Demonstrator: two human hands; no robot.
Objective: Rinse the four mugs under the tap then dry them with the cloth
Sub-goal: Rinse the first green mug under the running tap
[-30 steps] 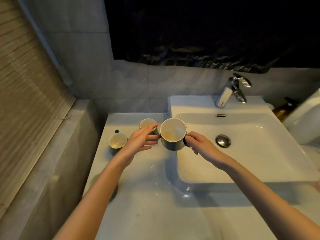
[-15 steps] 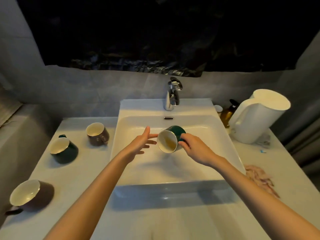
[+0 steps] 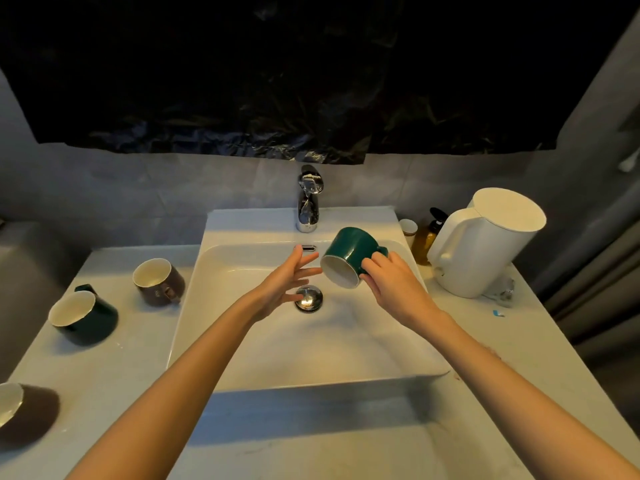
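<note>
My right hand [image 3: 391, 285] grips a green mug [image 3: 346, 254] by its handle side, tipped with its mouth down and to the left over the white sink [image 3: 311, 348]. My left hand [image 3: 287, 282] hovers with fingers spread just left of the mug's rim, not touching it. The chrome tap [image 3: 308, 199] stands behind; no water is seen running. Three more mugs sit on the counter at the left: a brown one [image 3: 159, 280], a green one [image 3: 85, 317] and a brown one [image 3: 24, 414] cut off by the frame edge. No cloth is in view.
A white kettle [image 3: 485, 240] stands right of the sink, with an amber pump bottle [image 3: 427, 233] and a small jar [image 3: 408, 228] beside it. The chrome drain plug [image 3: 308, 297] sits in the basin. A black sheet [image 3: 311, 74] covers the wall above.
My right hand carried the green mug from the left counter over the basin and tipped its mouth downward. My left hand let go of the brown mug and followed to the sink.
</note>
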